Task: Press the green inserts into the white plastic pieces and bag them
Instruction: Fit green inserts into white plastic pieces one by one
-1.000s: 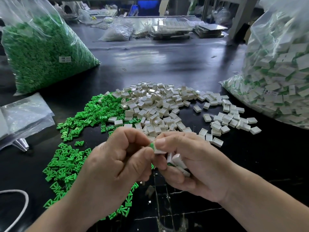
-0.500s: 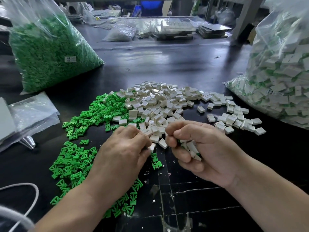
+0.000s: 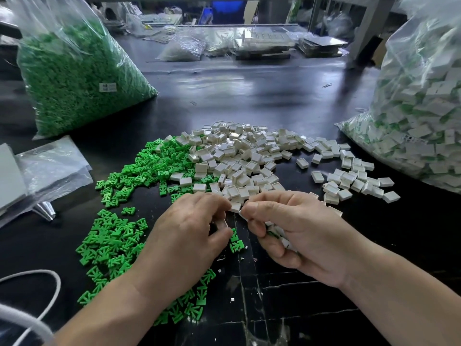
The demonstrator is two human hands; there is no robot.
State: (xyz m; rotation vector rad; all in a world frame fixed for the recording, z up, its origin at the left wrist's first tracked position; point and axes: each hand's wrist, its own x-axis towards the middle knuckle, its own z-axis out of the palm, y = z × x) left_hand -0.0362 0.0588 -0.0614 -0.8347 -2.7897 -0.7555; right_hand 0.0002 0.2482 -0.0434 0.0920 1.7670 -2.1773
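Your right hand [image 3: 294, 233] cups finished pieces [image 3: 275, 231] and pinches a small white plastic shell [image 3: 235, 210] at the white pile's near edge. Your left hand [image 3: 189, 236] curls beside it, and I cannot tell what it holds. An overfull palm may spill pieces among the loose green forked inserts [image 3: 112, 245].

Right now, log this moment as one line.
left hand: pinches white piece | right hand: grips handful of pieces | green inserts: loose, left | bagging: not yet
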